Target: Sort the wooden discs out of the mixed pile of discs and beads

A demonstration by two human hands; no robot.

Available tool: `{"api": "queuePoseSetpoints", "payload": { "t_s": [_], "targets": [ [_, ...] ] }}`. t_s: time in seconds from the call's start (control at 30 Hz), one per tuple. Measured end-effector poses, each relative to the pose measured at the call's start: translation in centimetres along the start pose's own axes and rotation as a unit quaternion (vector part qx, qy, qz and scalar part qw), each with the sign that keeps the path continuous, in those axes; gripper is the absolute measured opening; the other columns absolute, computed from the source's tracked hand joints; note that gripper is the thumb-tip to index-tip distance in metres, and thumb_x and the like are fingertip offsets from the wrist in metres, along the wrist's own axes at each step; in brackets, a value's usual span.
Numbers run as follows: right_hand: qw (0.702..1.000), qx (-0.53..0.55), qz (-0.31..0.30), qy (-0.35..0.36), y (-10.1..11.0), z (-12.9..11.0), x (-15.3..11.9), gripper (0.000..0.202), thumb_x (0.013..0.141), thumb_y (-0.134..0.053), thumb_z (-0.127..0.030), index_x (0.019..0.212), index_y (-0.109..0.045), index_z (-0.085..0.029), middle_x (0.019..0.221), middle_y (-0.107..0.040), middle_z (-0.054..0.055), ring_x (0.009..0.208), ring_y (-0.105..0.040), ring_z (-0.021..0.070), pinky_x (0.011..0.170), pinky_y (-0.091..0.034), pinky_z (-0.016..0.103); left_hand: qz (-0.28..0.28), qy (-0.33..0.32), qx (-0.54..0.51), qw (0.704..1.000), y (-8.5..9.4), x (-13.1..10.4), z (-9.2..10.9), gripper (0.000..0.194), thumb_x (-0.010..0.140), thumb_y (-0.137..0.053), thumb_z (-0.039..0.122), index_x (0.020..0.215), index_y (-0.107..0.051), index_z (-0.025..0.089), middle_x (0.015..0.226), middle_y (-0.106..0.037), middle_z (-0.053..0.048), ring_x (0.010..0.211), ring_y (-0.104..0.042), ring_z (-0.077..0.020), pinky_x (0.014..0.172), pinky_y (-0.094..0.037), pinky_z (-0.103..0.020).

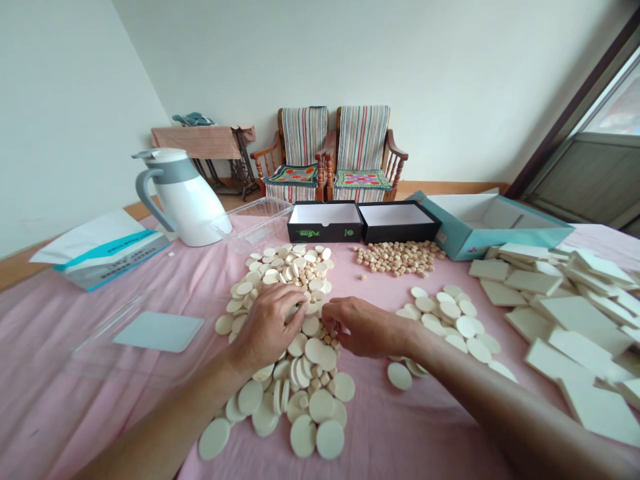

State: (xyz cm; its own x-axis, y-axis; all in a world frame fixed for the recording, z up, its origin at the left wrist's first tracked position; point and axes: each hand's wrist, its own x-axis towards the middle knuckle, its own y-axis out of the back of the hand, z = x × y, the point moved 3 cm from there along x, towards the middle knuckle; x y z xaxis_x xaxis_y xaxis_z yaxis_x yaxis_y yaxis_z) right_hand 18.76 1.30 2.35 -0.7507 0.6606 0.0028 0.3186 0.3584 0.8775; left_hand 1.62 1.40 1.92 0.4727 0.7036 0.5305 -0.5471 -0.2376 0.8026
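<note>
A mixed pile of pale round wooden discs [316,350] and small wooden beads lies on the pink cloth in front of me. Over the left side of this pile rests my left hand [267,323], its fingers bent and the thumb close to the fingertips; what they hold, if anything, is hidden. My right hand [357,325] is at the pile's right edge. Its fingers curl down in a pinch among a few small beads [327,339], and their tips are partly hidden. Behind the hands, more beads [306,272] are mixed in with discs.
Separate heaps of beads [397,258], discs [450,317] and square wooden boards [575,327] lie to the right. Two black boxes [325,231] and a teal box [457,240] stand behind. A thermos jug [187,207], a packet [115,257] and clear plastic trays [260,223] are leftward.
</note>
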Motion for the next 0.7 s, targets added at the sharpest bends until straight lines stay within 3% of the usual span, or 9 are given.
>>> {"api": "queuePoseSetpoints", "payload": {
  "t_s": [0.23, 0.33, 0.43, 0.5, 0.6, 0.7],
  "targets": [
    [0.999, -0.017, 0.033, -0.023, 0.2, 1.3, 0.0, 0.019, 0.064, -0.049, -0.005, 0.078, -0.051, -0.018, 0.075, -0.057, 0.001, 0.064, -0.047, 0.0104, 0.056, -0.031, 0.02, 0.005, 0.001, -0.002, 1.0, 0.0, 0.0, 0.0, 0.014, 0.084, -0.052, 0.015, 0.091, -0.064, 0.018, 0.098, -0.067, -0.007, 0.096, -0.06, -0.0207, 0.088, -0.048, -0.038],
    [0.987, -0.059, 0.106, -0.105, 1.7, 4.2, -0.2, 0.018, 0.064, -0.049, -0.006, 0.077, -0.051, -0.018, 0.077, -0.058, 0.002, 0.066, -0.048, 0.0116, 0.058, -0.031, 0.021, 0.005, 0.001, -0.008, 1.0, 0.0, 0.0, 0.0, 0.014, 0.084, -0.053, 0.015, 0.091, -0.065, 0.018, 0.098, -0.067, -0.007, 0.096, -0.061, -0.0203, 0.088, -0.048, -0.038],
    [0.953, -0.111, 0.195, -0.203, 3.4, 7.2, -0.8, 0.018, 0.066, -0.047, -0.004, 0.078, -0.051, -0.017, 0.078, -0.058, 0.005, 0.069, -0.049, 0.0136, 0.061, -0.033, 0.023, 0.006, 0.002, -0.008, 1.0, -0.1, 0.0, -0.1, 0.015, 0.082, -0.053, 0.013, 0.09, -0.065, 0.018, 0.099, -0.067, -0.006, 0.097, -0.061, -0.0204, 0.089, -0.048, -0.038],
    [0.938, -0.121, 0.233, -0.227, 4.1, 8.2, -1.1, 0.02, 0.068, -0.047, -0.004, 0.083, -0.053, -0.016, 0.084, -0.059, 0.007, 0.072, -0.051, 0.0145, 0.064, -0.034, 0.024, 0.01, 0.001, -0.007, 1.0, -0.1, -0.1, -0.1, 0.015, 0.082, -0.054, 0.013, 0.09, -0.065, 0.018, 0.098, -0.067, -0.006, 0.096, -0.061, -0.0204, 0.089, -0.048, -0.037],
    [0.947, -0.1, 0.227, -0.206, 4.2, 7.5, -1.1, 0.022, 0.069, -0.047, -0.004, 0.084, -0.057, -0.016, 0.085, -0.061, 0.007, 0.073, -0.053, 0.0143, 0.065, -0.035, 0.024, 0.009, 0.001, -0.009, 1.0, -0.1, -0.1, -0.2, 0.015, 0.082, -0.054, 0.012, 0.091, -0.064, 0.018, 0.098, -0.067, -0.006, 0.096, -0.061, -0.0204, 0.089, -0.048, -0.038],
    [0.975, -0.042, 0.163, -0.142, 3.2, 5.0, -0.6, 0.021, 0.069, -0.049, -0.004, 0.08, -0.06, -0.017, 0.076, -0.062, 0.003, 0.068, -0.053, 0.0122, 0.064, -0.036, 0.022, 0.006, 0.004, -0.011, 1.0, -0.1, -0.1, -0.2, 0.015, 0.083, -0.053, 0.014, 0.092, -0.065, 0.018, 0.099, -0.067, -0.007, 0.096, -0.061, -0.0205, 0.088, -0.049, -0.038]
  ]
}}
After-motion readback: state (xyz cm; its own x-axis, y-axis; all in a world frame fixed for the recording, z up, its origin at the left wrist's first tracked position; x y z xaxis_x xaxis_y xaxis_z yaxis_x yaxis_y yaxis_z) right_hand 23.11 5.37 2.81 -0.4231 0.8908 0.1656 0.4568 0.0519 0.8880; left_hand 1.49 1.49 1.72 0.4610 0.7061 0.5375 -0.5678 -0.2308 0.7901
